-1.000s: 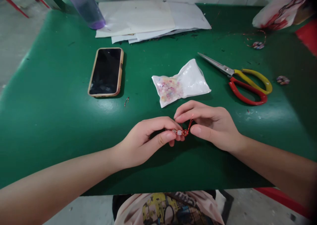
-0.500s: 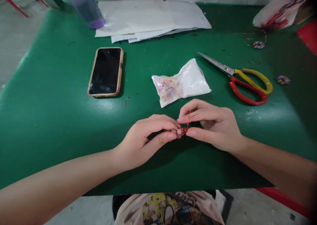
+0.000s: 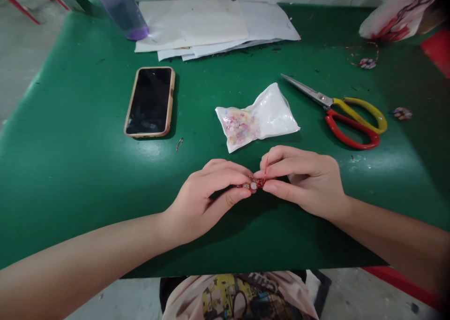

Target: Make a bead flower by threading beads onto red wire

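My left hand (image 3: 211, 198) pinches a small beaded piece (image 3: 253, 186) of clear and reddish beads between thumb and fingers; much of it is hidden by them. At its right end a thin red wire (image 3: 266, 169) stands up. My right hand (image 3: 304, 181) closes thumb and fingers round that end, at the base of the wire. Just beyond the hands lies a clear packet of beads (image 3: 242, 126), pink and pale. Scissors (image 3: 326, 102) with one yellow and one red handle rest to its right, blades slightly apart.
A phone (image 3: 150, 102) lies left of the packet, with a wire scrap (image 3: 179, 144) near it. White papers (image 3: 197, 26) and a purple bottle (image 3: 119, 10) are at the back. Beaded pieces (image 3: 402, 113) and a plastic bag (image 3: 395, 15) are on the right of the green table (image 3: 87, 170).
My right fingers have shifted slightly at the wire, and the wire now stands straighter, with its side-pointing end no longer visible. My left hand has barely moved.
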### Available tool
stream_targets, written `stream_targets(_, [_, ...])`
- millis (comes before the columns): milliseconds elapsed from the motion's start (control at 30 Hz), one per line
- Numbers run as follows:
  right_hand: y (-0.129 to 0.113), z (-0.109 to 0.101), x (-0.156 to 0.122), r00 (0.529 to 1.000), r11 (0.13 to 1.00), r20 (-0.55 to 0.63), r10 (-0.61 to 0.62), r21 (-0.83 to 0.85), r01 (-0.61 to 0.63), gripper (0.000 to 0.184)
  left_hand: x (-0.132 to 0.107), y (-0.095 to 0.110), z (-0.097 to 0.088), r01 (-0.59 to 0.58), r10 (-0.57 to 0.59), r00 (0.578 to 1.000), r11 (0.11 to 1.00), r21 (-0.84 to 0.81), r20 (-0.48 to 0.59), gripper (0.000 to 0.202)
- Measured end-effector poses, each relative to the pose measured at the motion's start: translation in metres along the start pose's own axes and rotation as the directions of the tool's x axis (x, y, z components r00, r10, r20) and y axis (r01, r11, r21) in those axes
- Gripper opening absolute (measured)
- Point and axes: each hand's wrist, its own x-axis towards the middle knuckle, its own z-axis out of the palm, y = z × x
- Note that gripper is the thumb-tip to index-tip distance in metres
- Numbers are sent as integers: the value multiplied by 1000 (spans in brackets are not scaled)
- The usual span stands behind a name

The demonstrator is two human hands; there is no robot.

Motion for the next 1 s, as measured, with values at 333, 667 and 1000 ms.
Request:
stream_targets(333, [2,-1,-3,998,990,-33,-47,-138,42,15,0,1,1,-32,34,999,993,117,-19,9])
stream_targets(667, [5,-1,-3,999,993,-7,41,-108,-41,17,0,2,0,46,-43,998,995,93,-40,8])
stream_targets(1000, [5,-1,-1,999,998,48,10,-65,-7,19,-6,3,4,138,-143,988,986,-90,-53,17])
